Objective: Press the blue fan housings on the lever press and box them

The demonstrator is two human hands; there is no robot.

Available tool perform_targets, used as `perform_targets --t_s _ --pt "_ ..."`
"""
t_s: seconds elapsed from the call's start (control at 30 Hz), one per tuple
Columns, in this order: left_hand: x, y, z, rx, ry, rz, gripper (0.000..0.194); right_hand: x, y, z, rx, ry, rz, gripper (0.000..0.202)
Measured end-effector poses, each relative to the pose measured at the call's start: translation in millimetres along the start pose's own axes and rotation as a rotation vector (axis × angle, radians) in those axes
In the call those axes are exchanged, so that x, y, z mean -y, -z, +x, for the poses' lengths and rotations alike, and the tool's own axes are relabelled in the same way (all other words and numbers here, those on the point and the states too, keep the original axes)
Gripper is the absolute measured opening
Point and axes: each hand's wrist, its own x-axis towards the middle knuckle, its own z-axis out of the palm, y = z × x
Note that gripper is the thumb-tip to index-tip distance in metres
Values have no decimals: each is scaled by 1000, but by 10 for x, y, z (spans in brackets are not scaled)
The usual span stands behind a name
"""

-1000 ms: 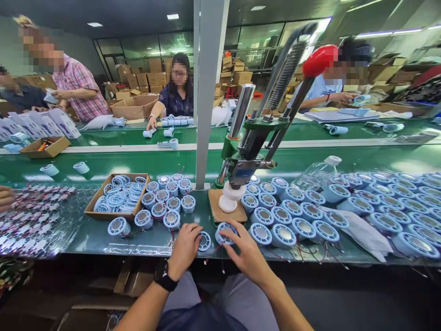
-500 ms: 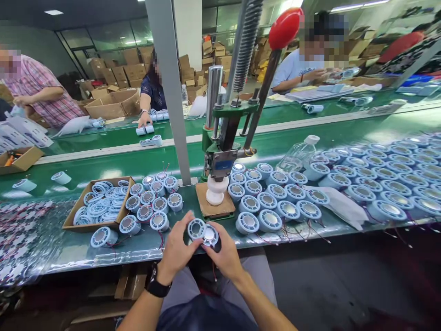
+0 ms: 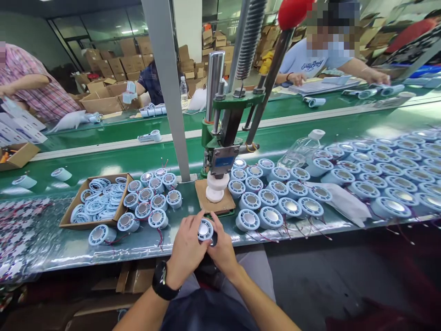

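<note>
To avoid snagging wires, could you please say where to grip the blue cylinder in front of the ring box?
I'd likely grip the blue cylinder by its round side wall, coming from the left, as its wires trail right.

There are two hands, one left hand [image 3: 189, 248] and one right hand [image 3: 222, 252], with one blue cup [image 3: 205, 230] held between them. I count one black watch [image 3: 164, 281], one press [image 3: 224, 161], one red knob [image 3: 294, 14] and two clear bottles [image 3: 303, 149]. Thirteen cups [image 3: 157, 218] sit between the press and one box of rings [image 3: 89, 225]. Two more cups [image 3: 61, 174] lie farther left. The rings [image 3: 103, 200] are too many to count.
</note>
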Motion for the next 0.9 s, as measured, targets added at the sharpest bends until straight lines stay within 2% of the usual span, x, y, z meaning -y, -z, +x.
perform_targets --t_s 0.27,0.4,0.5,0.6,0.67,0.7,0.77,0.83,0.87,0.9 --pt "-43 22 14 9 128 -65 80 63 34 40 23 -23 11 85" --pt "-10 -56 -49 -84 167 -139 74 -2 23 10 98 2 -40 65" --pt "39 -176 -111 -133 186 -203 70 -60 85 -23 206 29 -137 64" --pt "98 -317 -174 -127 173 -275 57 91 410 149 418 97 -256 77" --pt "127 -379 -202 -102 179 -322 54 418 817 494 457 221 -344 79" --pt "134 -389 -206 -90 196 -340 55 648 1060 747 396 286 -394 76" --pt "136 -357 -179 -76 250 -363 57 1183 1554 1380 113 433 -510 55" --pt "121 -260 -79 -70 287 -371 56 1691 1947 2078 -208 438 -585 31" --pt "108 -195 5 -77 289 -372 55 1892 2074 2403 -281 414 -595 44" --pt "93 -126 111 -93 280 -375 54 2045 2148 2691 -295 385 -585 56"
